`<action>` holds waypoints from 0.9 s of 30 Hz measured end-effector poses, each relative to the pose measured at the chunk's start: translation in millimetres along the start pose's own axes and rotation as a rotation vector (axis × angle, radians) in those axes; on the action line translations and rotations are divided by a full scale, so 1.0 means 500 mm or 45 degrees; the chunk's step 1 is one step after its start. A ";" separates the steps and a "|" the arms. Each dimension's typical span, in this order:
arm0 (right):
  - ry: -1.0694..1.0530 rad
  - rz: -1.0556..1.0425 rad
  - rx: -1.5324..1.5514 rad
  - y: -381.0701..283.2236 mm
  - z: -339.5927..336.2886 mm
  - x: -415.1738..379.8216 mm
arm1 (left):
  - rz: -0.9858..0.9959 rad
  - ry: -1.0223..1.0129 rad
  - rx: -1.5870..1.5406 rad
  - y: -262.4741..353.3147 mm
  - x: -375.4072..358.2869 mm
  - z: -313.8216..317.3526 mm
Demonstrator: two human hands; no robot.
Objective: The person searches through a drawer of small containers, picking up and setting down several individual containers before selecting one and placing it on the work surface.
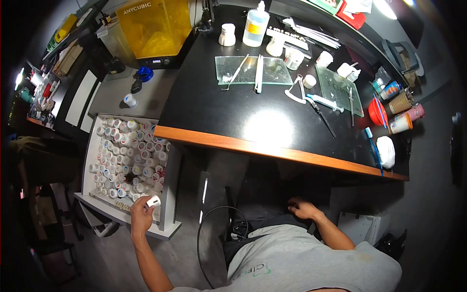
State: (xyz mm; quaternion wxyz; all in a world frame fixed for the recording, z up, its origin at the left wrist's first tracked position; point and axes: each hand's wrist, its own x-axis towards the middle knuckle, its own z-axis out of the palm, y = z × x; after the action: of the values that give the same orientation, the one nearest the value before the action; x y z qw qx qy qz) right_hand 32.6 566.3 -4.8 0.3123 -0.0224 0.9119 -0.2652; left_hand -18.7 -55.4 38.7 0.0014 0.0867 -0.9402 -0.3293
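Observation:
My left hand is closed on a small white jar with a dark mark, above the front edge of an open drawer. Many similar white jars with coloured marks on their caps fill that drawer. Small pale pieces lie by its front wall. My right hand rests near my lap below the desk edge, fingers loosely bent and apart, with nothing visible in it.
The black desk has an orange front edge. On it are glass plates, a clear bottle, a syringe and a red bowl. A yellow-covered printer stands behind the drawer. A black cable loops beside my legs.

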 end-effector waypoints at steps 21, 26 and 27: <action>0.077 0.085 0.151 0.035 0.010 0.001 | -0.502 0.529 -0.483 -0.050 -0.077 -0.015; 0.098 0.111 0.168 0.022 0.007 0.012 | -0.409 0.431 -0.443 0.004 -0.071 -0.026; 0.097 0.142 0.177 0.020 0.007 0.010 | -0.458 0.400 -0.402 0.003 -0.079 -0.025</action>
State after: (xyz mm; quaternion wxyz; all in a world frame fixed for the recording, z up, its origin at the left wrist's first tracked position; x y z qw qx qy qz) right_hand 32.1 572.2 -14.9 0.2926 0.0603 0.9024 -0.3106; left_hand 20.7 -55.3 51.5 0.1021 0.3009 -0.8350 -0.4492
